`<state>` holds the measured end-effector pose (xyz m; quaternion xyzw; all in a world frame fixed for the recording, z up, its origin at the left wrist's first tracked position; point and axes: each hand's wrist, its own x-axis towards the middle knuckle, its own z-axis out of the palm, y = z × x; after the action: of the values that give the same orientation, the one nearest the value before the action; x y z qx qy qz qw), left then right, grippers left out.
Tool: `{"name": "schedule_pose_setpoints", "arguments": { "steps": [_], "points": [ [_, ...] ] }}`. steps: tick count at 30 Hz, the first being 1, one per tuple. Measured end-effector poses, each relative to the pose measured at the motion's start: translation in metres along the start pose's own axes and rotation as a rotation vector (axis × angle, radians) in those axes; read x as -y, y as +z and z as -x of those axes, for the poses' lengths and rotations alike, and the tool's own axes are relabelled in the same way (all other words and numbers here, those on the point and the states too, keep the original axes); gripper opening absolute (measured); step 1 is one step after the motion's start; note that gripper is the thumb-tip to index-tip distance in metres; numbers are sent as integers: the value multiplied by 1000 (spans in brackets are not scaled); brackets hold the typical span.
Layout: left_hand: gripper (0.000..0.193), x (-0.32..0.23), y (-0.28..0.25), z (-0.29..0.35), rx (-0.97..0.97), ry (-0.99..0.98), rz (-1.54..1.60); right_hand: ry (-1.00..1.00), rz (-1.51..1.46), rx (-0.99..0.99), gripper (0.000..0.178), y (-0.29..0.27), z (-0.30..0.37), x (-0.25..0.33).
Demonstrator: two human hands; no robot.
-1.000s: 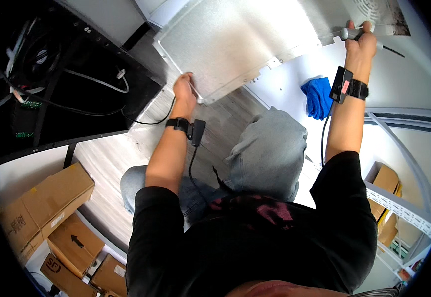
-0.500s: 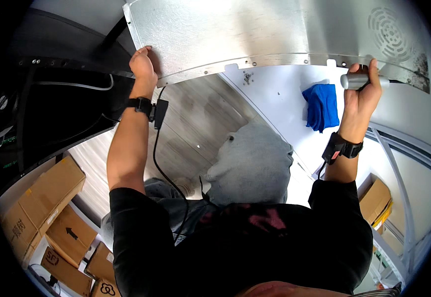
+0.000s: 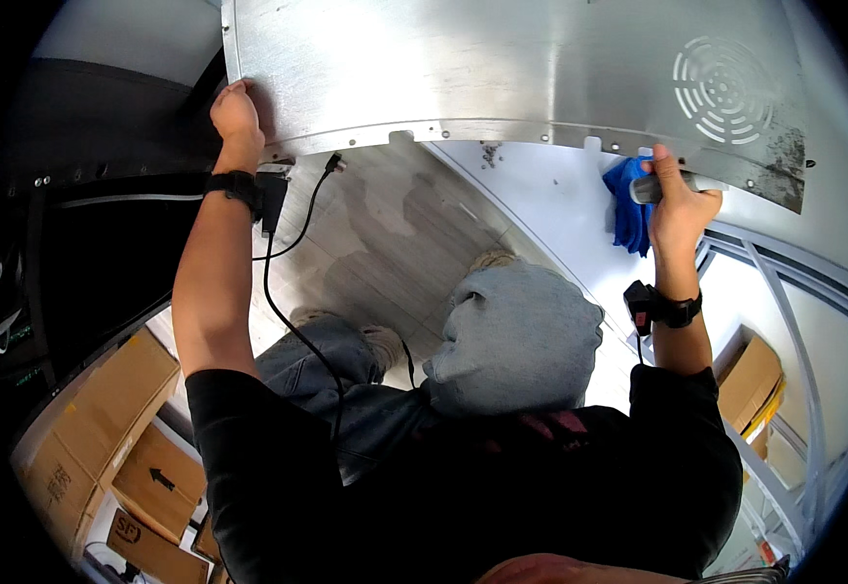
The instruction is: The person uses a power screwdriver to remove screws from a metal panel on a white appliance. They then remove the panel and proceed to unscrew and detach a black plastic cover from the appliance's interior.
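Note:
A wide sheet-metal panel (image 3: 443, 78) with a round pattern of vent slots spans the top of the view, tilted, its flanged near edge toward me. My left hand (image 3: 237, 117) is closed on the panel's left edge. At the near edge, toward its right end, my right hand (image 3: 679, 209) grips a silver cylindrical tool (image 3: 646, 190), the thumb up against the panel's flange. Just beyond the tool lies a folded blue cloth (image 3: 628, 219) on a white surface (image 3: 550, 200). Several small screws (image 3: 490, 154) sit on that surface, below the panel's edge.
A black cabinet (image 3: 93, 234) with cables inside stands to the left. Cardboard boxes (image 3: 103, 419) are stacked at the lower left, and another box (image 3: 750, 380) is at the right by a grey metal frame (image 3: 784, 311). A black cable (image 3: 297, 229) hangs near my left forearm.
The panel has shifted left and its right end has come nearer, held by both hands. My right hand has moved left and down with the tool, now overlapping the blue cloth.

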<state>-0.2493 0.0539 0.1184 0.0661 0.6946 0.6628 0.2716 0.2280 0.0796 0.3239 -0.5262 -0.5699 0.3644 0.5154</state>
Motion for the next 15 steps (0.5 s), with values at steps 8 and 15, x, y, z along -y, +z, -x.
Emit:
{"name": "schedule_pose_setpoints", "arguments": {
  "steps": [8,15],
  "points": [
    [17,13,12,-46,1,4,-104,74,-25,78,18,-8,25,3],
    [19,26,33,-77,-23,-17,-252,86,126,175,33,-6,43,6]
  ]
}}
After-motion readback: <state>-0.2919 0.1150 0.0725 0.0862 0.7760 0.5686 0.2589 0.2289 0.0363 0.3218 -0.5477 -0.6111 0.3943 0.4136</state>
